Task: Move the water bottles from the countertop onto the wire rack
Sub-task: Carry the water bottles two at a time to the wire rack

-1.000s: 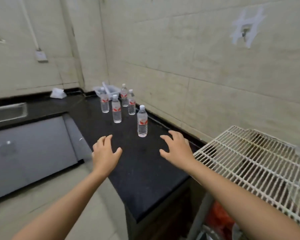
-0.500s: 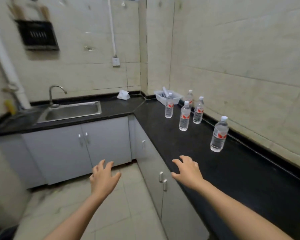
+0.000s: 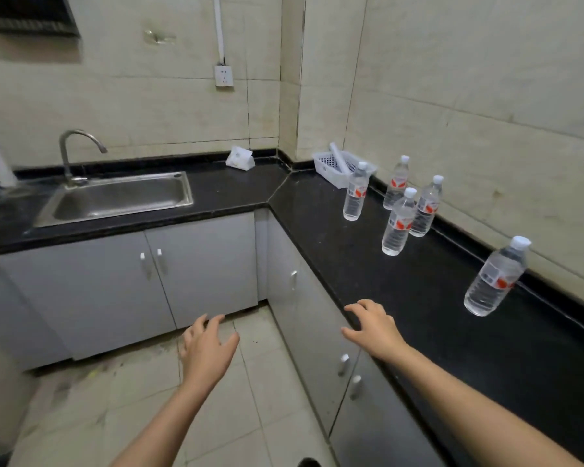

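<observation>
With both hands (image 3: 207,348) (image 3: 373,326) spread wide and empty, a hasty reach risks toppling the nearest clear plastic water bottle (image 3: 494,279) on the black countertop (image 3: 435,298).

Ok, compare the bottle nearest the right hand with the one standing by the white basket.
The nearest bottle stands alone further along the countertop, looks larger in frame and shows the pale back of its label. The bottle by the basket stands right in front of the white basket, near three others, and looks smaller. Both are clear, upright, white-capped, red-labelled and untouched; both hands are empty.
</observation>
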Tool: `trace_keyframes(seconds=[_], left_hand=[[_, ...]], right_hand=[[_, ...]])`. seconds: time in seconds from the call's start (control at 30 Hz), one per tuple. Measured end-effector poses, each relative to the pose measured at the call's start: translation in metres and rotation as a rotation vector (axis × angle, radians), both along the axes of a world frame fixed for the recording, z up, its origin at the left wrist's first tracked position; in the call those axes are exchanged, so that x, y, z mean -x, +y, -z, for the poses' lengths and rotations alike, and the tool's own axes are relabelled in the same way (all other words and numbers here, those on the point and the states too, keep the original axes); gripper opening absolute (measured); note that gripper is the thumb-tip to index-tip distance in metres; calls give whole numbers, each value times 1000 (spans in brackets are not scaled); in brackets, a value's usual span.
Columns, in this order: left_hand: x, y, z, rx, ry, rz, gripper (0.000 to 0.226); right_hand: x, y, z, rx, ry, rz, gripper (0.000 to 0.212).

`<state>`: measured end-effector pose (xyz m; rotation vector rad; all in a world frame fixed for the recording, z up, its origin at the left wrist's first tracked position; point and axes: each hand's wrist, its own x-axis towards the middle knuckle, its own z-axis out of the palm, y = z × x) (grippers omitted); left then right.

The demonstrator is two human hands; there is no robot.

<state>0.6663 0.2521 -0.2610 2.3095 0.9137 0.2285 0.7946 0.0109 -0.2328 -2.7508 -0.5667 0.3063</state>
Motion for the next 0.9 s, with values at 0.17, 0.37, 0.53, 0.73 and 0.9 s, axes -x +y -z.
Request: trace_keyframes(seconds=[0.17, 0.37, 0.53, 0.73, 0.9], left_hand=[[-74, 46, 4, -22, 15, -55, 47], [-153, 90, 12, 19, 26, -149, 45], [-197, 81, 31, 88, 99, -68, 49], [-287, 106, 53, 117, 131, 76, 44], [-394, 131, 61, 160, 134, 279, 43]], right_hand=[[-93, 34, 10, -144, 33, 68, 49], [-182, 72, 25, -291, 134, 166, 45], [-215, 89, 43, -299, 211, 205, 44], [-273, 100, 67, -278, 227, 368, 44], [-314, 93, 75, -329, 150, 668, 41]])
